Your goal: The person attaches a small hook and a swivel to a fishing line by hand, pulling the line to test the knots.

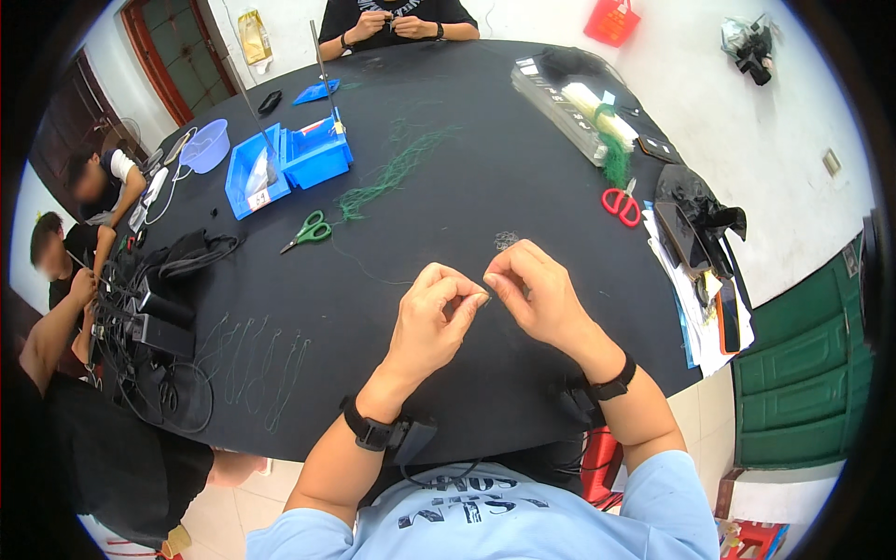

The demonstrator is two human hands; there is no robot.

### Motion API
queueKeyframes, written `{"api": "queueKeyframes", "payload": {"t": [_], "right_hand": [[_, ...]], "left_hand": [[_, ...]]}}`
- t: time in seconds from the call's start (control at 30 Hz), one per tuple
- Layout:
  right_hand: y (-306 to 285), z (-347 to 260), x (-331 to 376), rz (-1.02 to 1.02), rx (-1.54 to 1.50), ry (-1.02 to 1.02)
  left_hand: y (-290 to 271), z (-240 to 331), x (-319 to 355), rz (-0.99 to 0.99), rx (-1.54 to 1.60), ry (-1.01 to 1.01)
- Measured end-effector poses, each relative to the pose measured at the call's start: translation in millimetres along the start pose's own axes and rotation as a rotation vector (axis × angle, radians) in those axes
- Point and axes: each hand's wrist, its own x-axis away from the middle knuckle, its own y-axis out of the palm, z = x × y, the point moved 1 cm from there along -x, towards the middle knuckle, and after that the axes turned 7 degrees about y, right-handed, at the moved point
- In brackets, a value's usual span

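Observation:
My left hand [435, 322] is closed in a pinch over the middle of the black table. A thin green thread [369, 273] runs across the cloth to it. At its fingertips is a tiny dark thing, too small to name. Just to the right, my right hand [537, 294] is also pinched, its fingertips close to the left ones; what it holds is hidden. Beyond the right hand lies a small tangle of clear wire-like loops [506, 241]. Green-handled scissors [308, 231] lie to the left, beside a heap of green thread [387, 177].
Blue bins [317, 154] with upright rods stand at the far left, near a purple basin [204, 147]. Tied green loops [247, 364] and tangled cables [140, 327] lie left. Red scissors [622, 203], papers [695, 317] and phones are right. Other people sit around the table.

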Motion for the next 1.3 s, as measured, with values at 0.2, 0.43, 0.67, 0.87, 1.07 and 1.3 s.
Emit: {"api": "queueKeyframes", "payload": {"t": [0.2,0.43,0.67,0.87,1.07,1.3], "right_hand": [[11,13,5,-0.108,-0.113,0.174],[13,-10,9,-0.213,-0.128,0.121],[-1,3,0,-0.026,-0.030,0.091],[15,3,7,-0.183,-0.191,0.217],[11,-15,10,-0.196,-0.070,0.069],[-2,0,1,-0.043,-0.068,0.143]], "left_hand": [[-3,3,-1,0.093,0.265,-0.170],[-5,-4,-2,0.196,0.046,-0.086],[1,-1,1,0.063,-0.015,0.019],[-3,-6,0,0.210,0.098,-0.089],[-3,-6,0,0.182,-0.123,0.025],[1,1,2,0.057,0.047,-0.071]]}}
